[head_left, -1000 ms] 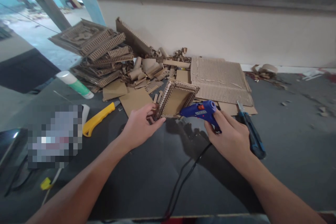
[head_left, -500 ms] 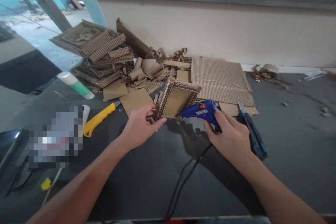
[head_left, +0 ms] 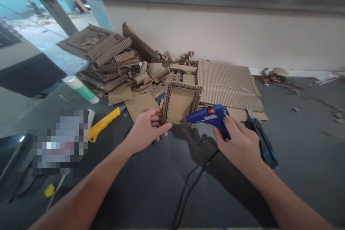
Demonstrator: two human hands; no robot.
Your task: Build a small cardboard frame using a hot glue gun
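Note:
My left hand (head_left: pixel 147 129) pinches the lower left corner of a small cardboard frame (head_left: pixel 180 103) edged with corrugated strips, tilted up off the dark table (head_left: pixel 151 187). My right hand (head_left: pixel 239 143) grips a blue glue gun (head_left: pixel 207 115), its nozzle pointing left at the frame's lower right edge. The gun's black cord (head_left: pixel 188 187) trails toward me across the table.
A stack of finished cardboard frames (head_left: pixel 99 57) and a heap of cardboard scraps (head_left: pixel 156 72) lie behind, with a corrugated sheet (head_left: pixel 226 82) at right. A yellow utility knife (head_left: pixel 104 124), a white and green tube (head_left: pixel 79 88) and a blue-handled cutter (head_left: pixel 262 140) lie nearby.
The frame in my left hand has turned more face-on toward me. The glue gun's nozzle has stayed close to its lower right edge.

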